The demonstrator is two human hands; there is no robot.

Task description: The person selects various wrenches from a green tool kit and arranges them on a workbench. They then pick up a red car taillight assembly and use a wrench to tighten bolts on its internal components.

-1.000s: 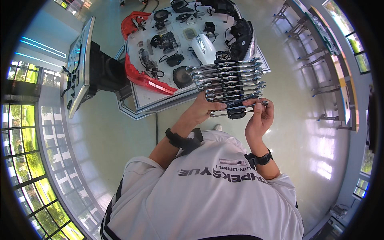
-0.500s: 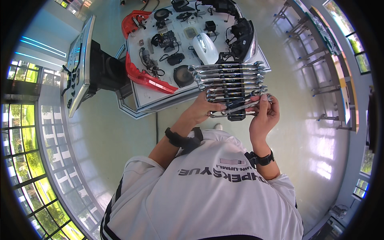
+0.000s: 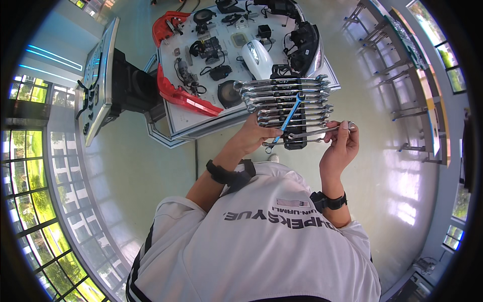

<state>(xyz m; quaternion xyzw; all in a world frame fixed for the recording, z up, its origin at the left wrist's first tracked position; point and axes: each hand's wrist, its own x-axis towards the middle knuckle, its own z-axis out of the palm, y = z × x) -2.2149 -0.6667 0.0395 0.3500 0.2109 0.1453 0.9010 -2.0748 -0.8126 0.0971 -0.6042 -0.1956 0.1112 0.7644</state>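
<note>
A black wrench rack (image 3: 295, 145) carries several chrome combination wrenches (image 3: 282, 94) stacked crosswise. My left hand (image 3: 253, 136) is closed at the rack's left side, its thumb pressing a loose wrench (image 3: 290, 120) that lies aslant over the others and shines blue. Some of its fingers are hidden behind the rack. My right hand (image 3: 340, 142) pinches another wrench (image 3: 314, 132) near its right end, between thumb and fingers. That wrench's left end reaches over the lower part of the rack, above the lowest small wrench (image 3: 297, 142).
Beyond the rack stands a white display table (image 3: 201, 123) bearing car parts: red tail lights (image 3: 173, 93), a white mirror (image 3: 257, 59), a dark headlight (image 3: 306, 50) and a round speaker (image 3: 229, 94). A panel on a black stand (image 3: 132, 80) is at left, long tables (image 3: 420, 75) at right.
The slanted wrench under my left thumb has turned steeper and now catches blue light. My right hand has shifted slightly right with its wrench, apart from the slanted one.
</note>
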